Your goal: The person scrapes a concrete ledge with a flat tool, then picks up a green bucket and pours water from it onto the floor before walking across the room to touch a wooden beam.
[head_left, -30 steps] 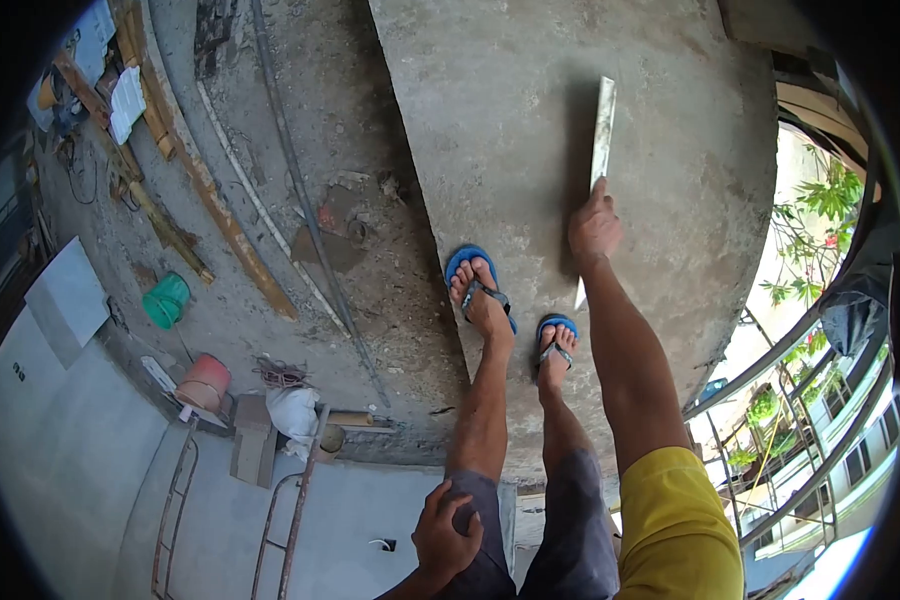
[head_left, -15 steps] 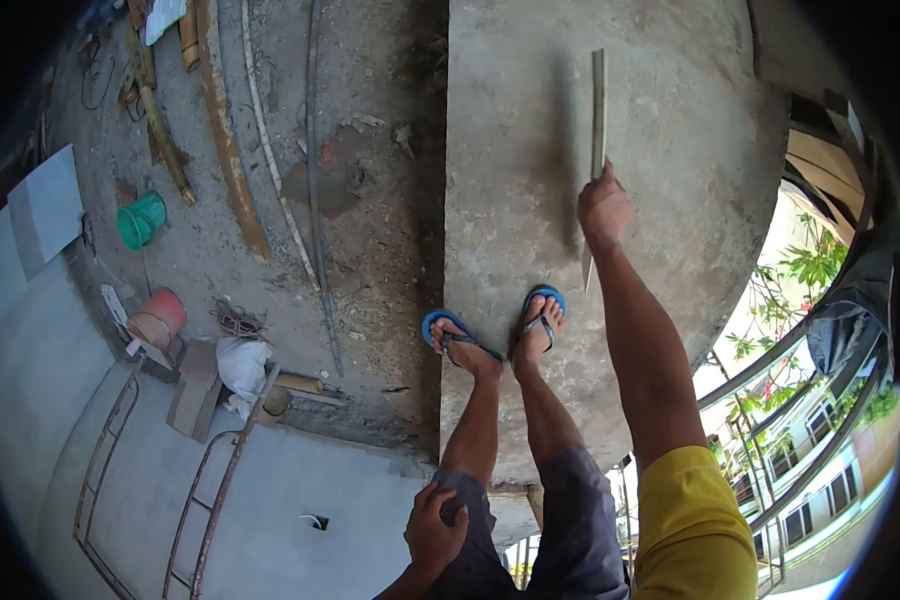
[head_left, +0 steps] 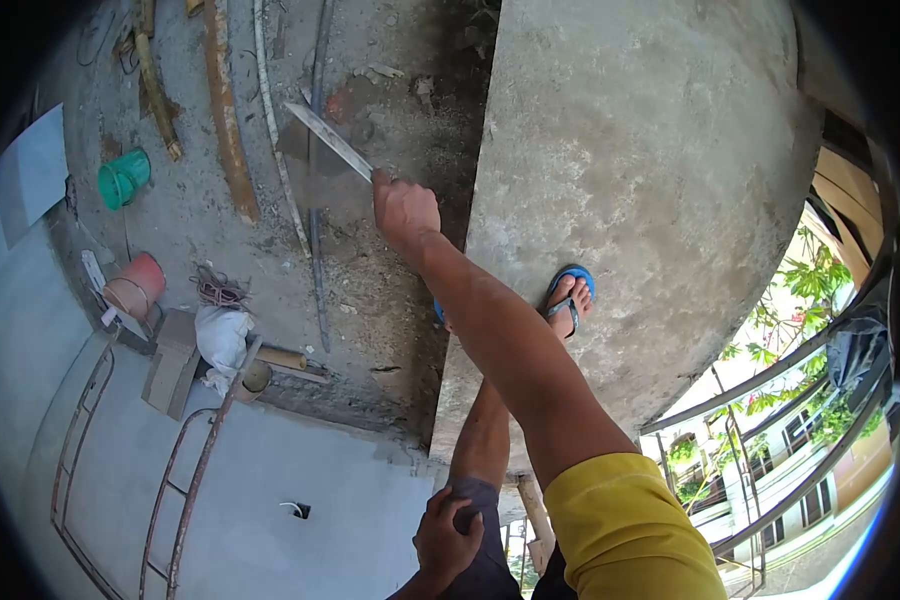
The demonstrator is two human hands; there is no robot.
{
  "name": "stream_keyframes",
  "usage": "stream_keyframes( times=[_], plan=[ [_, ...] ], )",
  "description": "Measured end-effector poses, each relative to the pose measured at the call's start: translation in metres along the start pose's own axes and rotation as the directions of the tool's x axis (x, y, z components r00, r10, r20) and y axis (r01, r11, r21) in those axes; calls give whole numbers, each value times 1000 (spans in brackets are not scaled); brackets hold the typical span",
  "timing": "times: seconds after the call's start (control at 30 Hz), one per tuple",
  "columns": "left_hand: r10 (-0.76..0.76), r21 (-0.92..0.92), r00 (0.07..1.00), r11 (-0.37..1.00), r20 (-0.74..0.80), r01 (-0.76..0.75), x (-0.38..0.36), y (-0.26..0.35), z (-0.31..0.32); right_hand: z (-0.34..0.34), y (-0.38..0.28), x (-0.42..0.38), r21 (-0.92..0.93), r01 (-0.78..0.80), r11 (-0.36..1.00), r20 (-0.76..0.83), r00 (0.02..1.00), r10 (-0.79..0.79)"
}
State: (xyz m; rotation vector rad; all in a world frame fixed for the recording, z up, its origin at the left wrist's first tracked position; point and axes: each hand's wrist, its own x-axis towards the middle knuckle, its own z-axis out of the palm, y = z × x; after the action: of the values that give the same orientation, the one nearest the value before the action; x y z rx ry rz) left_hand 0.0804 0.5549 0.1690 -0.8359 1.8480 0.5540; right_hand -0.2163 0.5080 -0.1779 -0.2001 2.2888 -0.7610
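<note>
My right hand point(head_left: 407, 212) is closed round one end of a long, thin, pale flat straightedge point(head_left: 332, 138), which points away to the upper left. Hand and straightedge are out over the lower floor, left of the raised concrete slab point(head_left: 620, 170). The hidden part of the straightedge lies behind my fist. My left hand point(head_left: 448, 535) rests on my knee in dark shorts point(head_left: 480, 498), with thumb and fingers apart and curved over it. One blue flip-flop point(head_left: 573, 275) is on the slab; my right forearm covers most of the other.
The slab's edge point(head_left: 482, 150) drops to the rough floor. Poles and a board point(head_left: 228, 120) lie there, near a green bucket point(head_left: 123, 180), a reddish bucket point(head_left: 135, 285) and a white sack point(head_left: 222, 338). Rusty metal frames point(head_left: 198, 485) stand lower left; a railing point(head_left: 760, 375) curves at right.
My right hand has swung left with the straightedge, from above the slab to beyond its edge. The view has shifted a little. My left hand stays on the knee.
</note>
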Motion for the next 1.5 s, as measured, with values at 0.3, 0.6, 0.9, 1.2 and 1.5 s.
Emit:
stream_keyframes(
  times=[0.3, 0.6, 0.9, 1.2, 1.5],
  plan=[
    [25, -181, 999, 983, -35, -31, -1, -35, 14, -78, 153, -24, -77, -508, 858, -555, 737, 386],
    [62, -180, 997, 981, -51, -70, -4, -49, 18, 26, -61, -47, -218, 399, 891, 202, 911, -359],
    [116, -136, 985, 982, -129, -134, -9, -56, 28, -83, 49, -181, -170, 49, 984, -71, 996, -61],
    [-18, 11, 986, 1000, -167, 20, -23, -13, -33, -166, 270, -428, -211, -617, 758, -195, 786, 586],
    [205, 402, 974, 887, 96, -226, -4, -48, -63, -109, 270, -576, 73, -850, 521, -87, 515, 853]
  ],
)
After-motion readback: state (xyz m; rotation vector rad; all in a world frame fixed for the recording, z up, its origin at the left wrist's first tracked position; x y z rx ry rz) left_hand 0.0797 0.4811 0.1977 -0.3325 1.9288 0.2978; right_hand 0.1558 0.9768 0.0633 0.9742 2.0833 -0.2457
